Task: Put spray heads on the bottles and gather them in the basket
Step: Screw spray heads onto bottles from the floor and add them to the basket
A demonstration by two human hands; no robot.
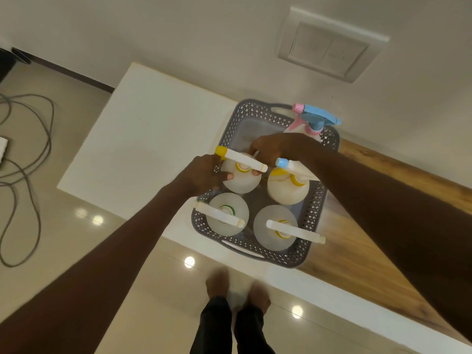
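- The basket [310, 221] is grey perforated plastic with a handle at each end, and it sits on the surface.
- Five frosted white bottles stand upright inside, each with a spray head.
- The yellow-nozzled bottle [241, 181] stands in the middle row, left.
- The blue-nozzled bottle [287, 190] stands beside it.
- The green-collared bottle [227, 214] and the yellow-collared bottle [275, 228] fill the near row.
- The pink-and-blue-headed bottle [310, 121] occupies the far right corner.

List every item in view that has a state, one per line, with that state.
basket: on the table, holding five bottles
yellow-nozzle bottle: upright in basket, spray head on, held by both hands
blue-nozzle bottle: upright, head on
green-collar bottle: upright, head on
near-right bottle: upright, head on
pink-and-blue bottle: upright, head on
left hand: grips bottle
right hand: grips spray head
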